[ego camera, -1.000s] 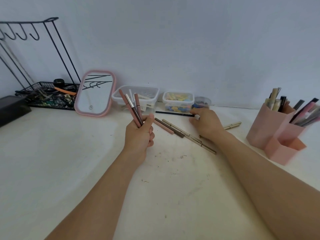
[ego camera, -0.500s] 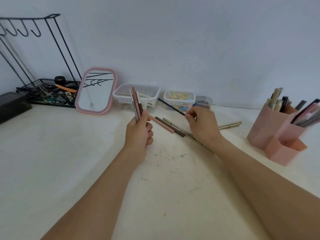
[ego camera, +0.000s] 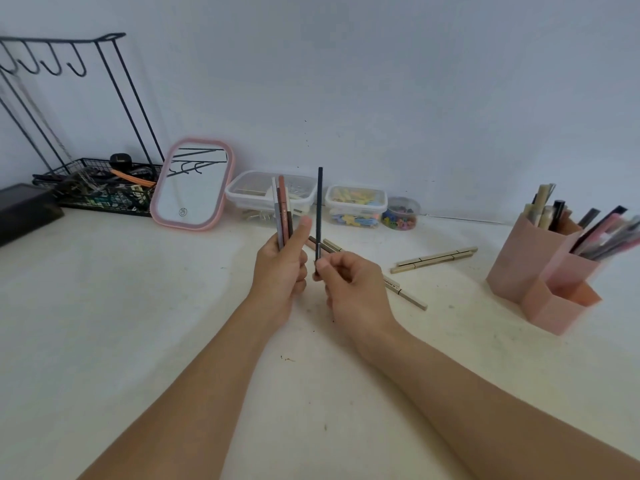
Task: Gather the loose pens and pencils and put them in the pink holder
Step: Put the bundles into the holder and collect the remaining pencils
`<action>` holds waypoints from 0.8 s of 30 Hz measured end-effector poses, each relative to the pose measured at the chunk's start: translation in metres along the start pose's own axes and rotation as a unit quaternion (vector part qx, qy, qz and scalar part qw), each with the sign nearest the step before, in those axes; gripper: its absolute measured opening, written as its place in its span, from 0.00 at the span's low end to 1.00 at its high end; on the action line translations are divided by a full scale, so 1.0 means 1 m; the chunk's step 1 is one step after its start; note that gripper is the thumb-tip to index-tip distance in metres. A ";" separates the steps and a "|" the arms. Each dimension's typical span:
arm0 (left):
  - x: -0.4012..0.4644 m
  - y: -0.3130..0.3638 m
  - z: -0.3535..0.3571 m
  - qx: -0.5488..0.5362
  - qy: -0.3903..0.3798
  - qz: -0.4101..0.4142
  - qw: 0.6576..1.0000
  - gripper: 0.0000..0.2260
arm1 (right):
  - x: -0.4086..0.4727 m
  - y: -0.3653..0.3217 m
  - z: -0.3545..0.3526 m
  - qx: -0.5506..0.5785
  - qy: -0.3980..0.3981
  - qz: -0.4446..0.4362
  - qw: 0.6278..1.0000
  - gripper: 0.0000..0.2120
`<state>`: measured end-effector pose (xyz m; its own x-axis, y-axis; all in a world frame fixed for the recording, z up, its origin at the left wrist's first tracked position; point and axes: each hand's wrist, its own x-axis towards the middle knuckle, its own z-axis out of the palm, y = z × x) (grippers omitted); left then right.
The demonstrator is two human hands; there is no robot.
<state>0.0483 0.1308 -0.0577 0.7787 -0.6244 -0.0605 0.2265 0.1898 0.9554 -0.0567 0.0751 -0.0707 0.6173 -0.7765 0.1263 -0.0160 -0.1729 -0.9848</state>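
The black pencil (ego camera: 319, 209) is standing upright, with the right hand (ego camera: 349, 289) pinching its bottom end. Just left, the left hand (ego camera: 280, 271) is gripping a bunch of pens (ego camera: 283, 211). I think the pencil is joining the bunch next. More gold pencils (ego camera: 433, 259) are lying farther right, near the pink holder (ego camera: 530, 265).

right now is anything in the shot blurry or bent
Head view: the pink holder and the pens in it at the right edge are smeared; the wire rack leans from wide-angle distortion; the black pencil in the right hand is sharp; lighting soft, no glare.
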 end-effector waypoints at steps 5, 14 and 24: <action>0.000 -0.007 0.004 0.057 -0.001 0.043 0.997 0.13 | -0.001 -0.002 0.004 -0.023 -0.043 -0.057 0.997 0.07; 0.004 -0.007 0.002 0.052 0.035 0.027 0.998 0.13 | 0.020 0.004 -0.014 -0.162 0.026 -0.123 0.979 0.03; 0.002 -0.002 -0.003 0.021 0.035 0.012 0.999 0.07 | 0.040 0.003 -0.029 -0.465 -0.017 -0.150 0.873 0.07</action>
<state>0.0514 0.1312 -0.0604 0.8234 -0.5646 -0.0562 0.1840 0.1721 0.9677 -0.0548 0.0258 -0.0656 0.7258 -0.5965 0.3425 -0.4710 -0.7939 -0.3846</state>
